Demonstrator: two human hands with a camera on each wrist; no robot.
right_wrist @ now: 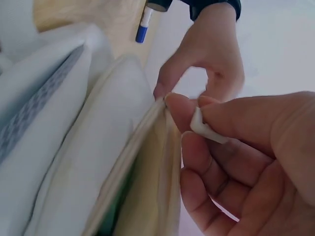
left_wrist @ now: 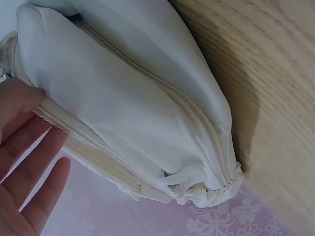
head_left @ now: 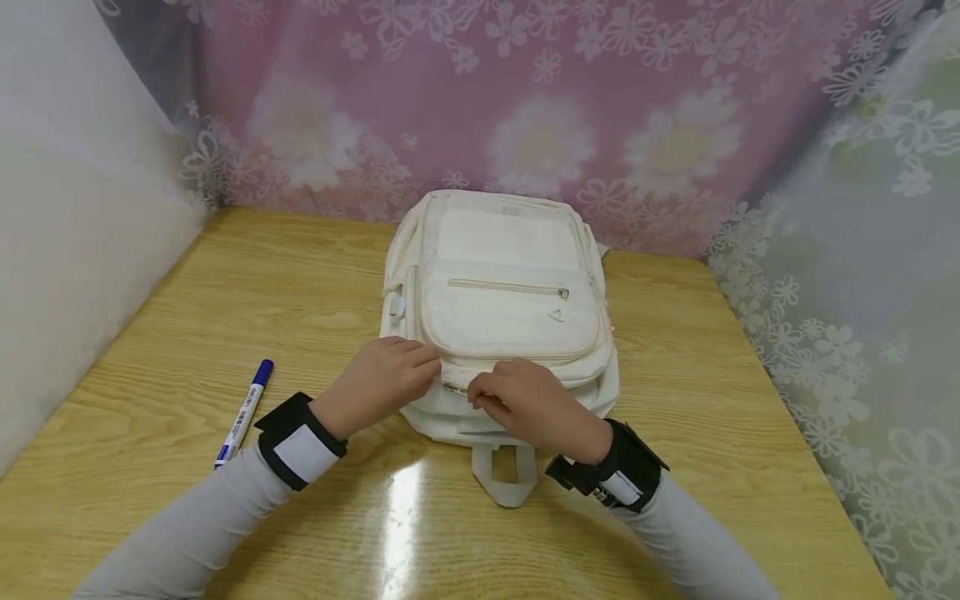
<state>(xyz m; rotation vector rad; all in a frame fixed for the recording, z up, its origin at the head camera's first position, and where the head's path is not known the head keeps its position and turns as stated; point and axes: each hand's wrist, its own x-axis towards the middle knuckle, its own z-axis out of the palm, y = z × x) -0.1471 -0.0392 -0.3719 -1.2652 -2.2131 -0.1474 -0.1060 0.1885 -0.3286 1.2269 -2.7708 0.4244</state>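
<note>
A cream-white backpack lies on the table with its grab loop toward me. My left hand pinches the fabric edge beside a zipper at the bag's near end; its other fingers are spread in the left wrist view. Close to it, my right hand pinches a small pale zipper pull between thumb and forefinger. The zipped pocket gapes below the fingers in the right wrist view, with something dark green inside. Another compartment, with a grey checked lining, also stands parted there.
A white marker with a blue cap lies on the wooden table, left of the bag near my left wrist. A pink floral curtain hangs behind the table, and pale sheets hang at both sides.
</note>
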